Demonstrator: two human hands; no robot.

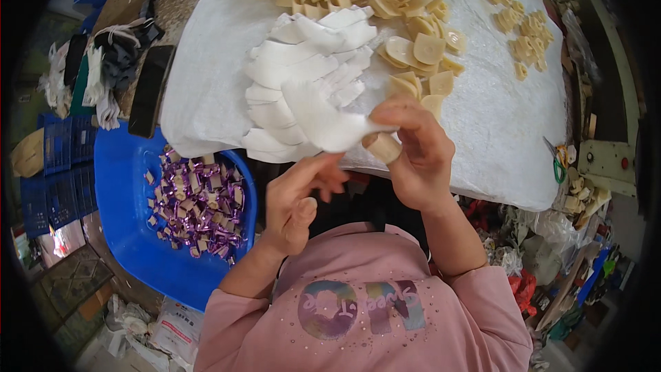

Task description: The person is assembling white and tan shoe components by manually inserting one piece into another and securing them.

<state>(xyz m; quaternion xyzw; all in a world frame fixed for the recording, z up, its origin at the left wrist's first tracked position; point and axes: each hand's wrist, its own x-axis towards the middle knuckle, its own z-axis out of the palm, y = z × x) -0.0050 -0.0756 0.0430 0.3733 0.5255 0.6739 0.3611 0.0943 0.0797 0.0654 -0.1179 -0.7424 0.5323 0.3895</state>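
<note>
My right hand (416, 155) pinches the edge of a white curved, flat strip (337, 127) between thumb and fingers. At that thumb's end is a short beige piece (383, 147); I cannot tell whether it is a wrap on the thumb or a held part. The strip hangs over the near side of a heap of similar white cut pieces (282, 62). To its left, my left hand (299, 196) is slightly blurred, fingers and thumb apart, with nothing visible in it. It is just below the near edge of the white-covered table (213, 62).
Beige moulded plastic parts (406, 0) are piled beyond the white heap, with more at the far right (530, 38). A blue tub (124, 220) at left holds purple-and-beige pieces (196, 200). A dark phone (151, 89) lies left of the white cover; green-handled scissors (556, 165) are at right.
</note>
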